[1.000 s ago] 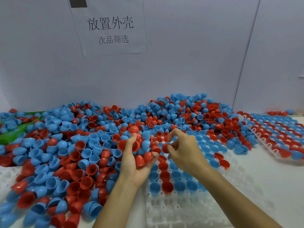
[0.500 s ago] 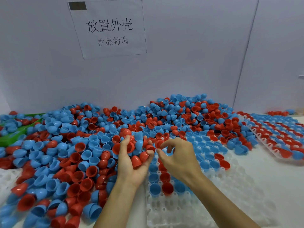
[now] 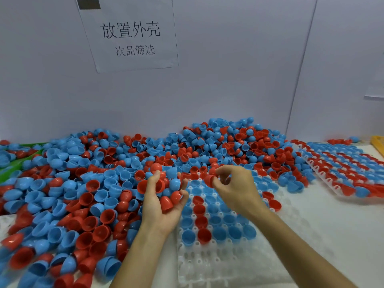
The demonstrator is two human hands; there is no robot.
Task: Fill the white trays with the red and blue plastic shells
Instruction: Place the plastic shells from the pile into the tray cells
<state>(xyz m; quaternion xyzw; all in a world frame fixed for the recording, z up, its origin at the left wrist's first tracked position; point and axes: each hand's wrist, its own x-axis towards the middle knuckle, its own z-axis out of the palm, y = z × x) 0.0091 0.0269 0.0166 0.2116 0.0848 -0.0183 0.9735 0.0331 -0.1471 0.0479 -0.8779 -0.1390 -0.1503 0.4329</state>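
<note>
A big heap of red and blue plastic shells (image 3: 99, 183) covers the table's left and back. My left hand (image 3: 160, 206) is cupped palm-up beside the heap and holds a handful of shells, mostly red, one blue. My right hand (image 3: 236, 190) hovers over the white tray (image 3: 218, 265) and pinches a red shell (image 3: 208, 180) between thumb and fingers. The tray's far rows hold blue shells with a column of red ones (image 3: 200, 210). Its near rows show bare white sockets.
A second white tray (image 3: 349, 173), filled with rows of red and blue shells, lies at the right. A green object (image 3: 12, 163) shows under the heap at far left. A paper sign (image 3: 128, 34) hangs on the grey wall. A yellow object (image 3: 379, 143) sits at the right edge.
Both hands have drifted slightly left and nearer. My right hand has taken a red shell from the left hand's side and now holds it apart, over the tray.
</note>
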